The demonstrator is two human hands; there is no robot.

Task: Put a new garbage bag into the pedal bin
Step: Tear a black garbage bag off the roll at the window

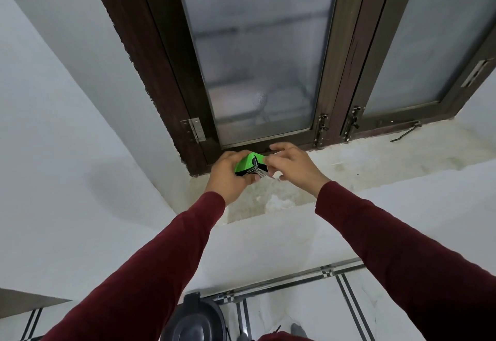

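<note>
Landmark: window sill (375, 161), a pale, stained ledge beneath the window; all places below are given from it.
Left hand (228, 177): raised just above the near left end of the sill, fingers curled round a green box, gripping it from the left and beneath.
Green box (248, 165): small carton, bright green with a black band and printed end flap, held over the sill's left end, tilted, its open end turned toward the right hand; contents cannot be read, presumably the garbage bags.
Right hand (292, 166): just above the sill, directly right of the box; thumb and fingers pinching at the box's end, where a small pale strip or flap shows between the fingertips. What exactly is pinched cannot be told.
Sleeves (150, 273): dark red, long, covering both forearms, which reach up to the sill from below.
Pedal bin (196, 322): dark, round, lid closed and seen from above, on the floor well below the sill, between the two forearms.
Window (255, 53): dark brown frame with frosted panes, rising directly behind the sill; shut.
Hinge (194, 129): metal, on the frame's left side, just above the sill.
Bolts (322, 128): metal latches at the foot of the centre frame, just above the sill.
Window stay (405, 132): thin dark metal arm lying at the sill's back edge, well right of the hands.
Floor (308, 311): pale tile with dark striped borders, far beneath the sill.
</note>
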